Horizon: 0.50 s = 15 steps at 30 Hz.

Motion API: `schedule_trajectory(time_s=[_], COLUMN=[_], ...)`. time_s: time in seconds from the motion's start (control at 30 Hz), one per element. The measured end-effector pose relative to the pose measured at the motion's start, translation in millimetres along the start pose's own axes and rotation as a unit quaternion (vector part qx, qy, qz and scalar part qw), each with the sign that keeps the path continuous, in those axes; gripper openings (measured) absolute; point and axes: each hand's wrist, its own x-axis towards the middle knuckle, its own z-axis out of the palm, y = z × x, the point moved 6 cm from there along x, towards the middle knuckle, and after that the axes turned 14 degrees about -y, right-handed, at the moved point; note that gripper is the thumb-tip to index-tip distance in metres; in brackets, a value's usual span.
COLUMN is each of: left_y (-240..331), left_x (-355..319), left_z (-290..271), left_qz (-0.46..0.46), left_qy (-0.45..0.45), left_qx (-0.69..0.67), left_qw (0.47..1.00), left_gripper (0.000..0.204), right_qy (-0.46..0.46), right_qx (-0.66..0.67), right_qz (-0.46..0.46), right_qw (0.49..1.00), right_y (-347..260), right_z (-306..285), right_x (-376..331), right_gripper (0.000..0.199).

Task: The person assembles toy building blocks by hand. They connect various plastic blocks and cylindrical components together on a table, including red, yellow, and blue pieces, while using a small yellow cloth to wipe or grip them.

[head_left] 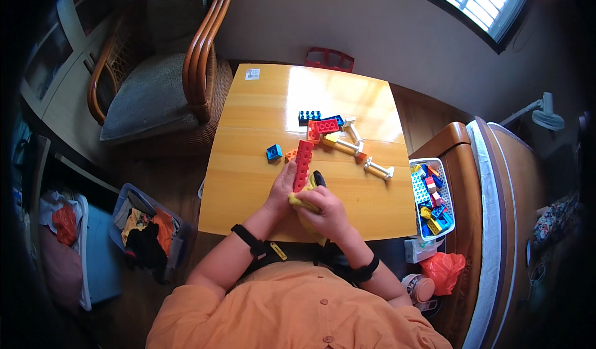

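Observation:
Held upright above the near part of the table is a long red toy building brick (pixel 303 160), with my left hand (pixel 284 187) closed around its lower side. A yellow cloth (pixel 302 201) is bunched in my right hand (pixel 325 209), pressed against the brick's lower end. Something dark (pixel 319 179) sticks up beside the cloth; I cannot make out what it is. Just beyond my hands lie a blue brick (pixel 274 153) and an orange brick (pixel 290 155), the latter partly hidden by the red one.
Farther back on the wooden table (pixel 242 194) are a dark blue brick (pixel 310 117), a red brick (pixel 328 126) and cream pillar-shaped pieces (pixel 378 168). At the right stands a white basket (pixel 451 203) of mixed bricks. A wicker armchair (pixel 214 51) is at the far left.

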Motion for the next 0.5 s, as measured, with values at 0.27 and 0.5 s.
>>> schedule_trajectory(time_s=[0.27, 0.5], left_y=[14, 9], left_x=[0, -1], left_z=[14, 15], left_qz=[-0.011, -0.071], left_qy=[-0.027, -0.052], left_qx=[-0.022, -0.044], left_qw=[0.999, 0.995], left_gripper=[0.034, 0.036], right_qy=[0.11, 0.209], right_qx=[0.129, 0.175], right_qz=[0.047, 0.033], right_qw=[0.984, 0.962], right_y=[17, 30], right_z=[-25, -54], right_x=[-21, 1], right_gripper=[0.025, 0.028])
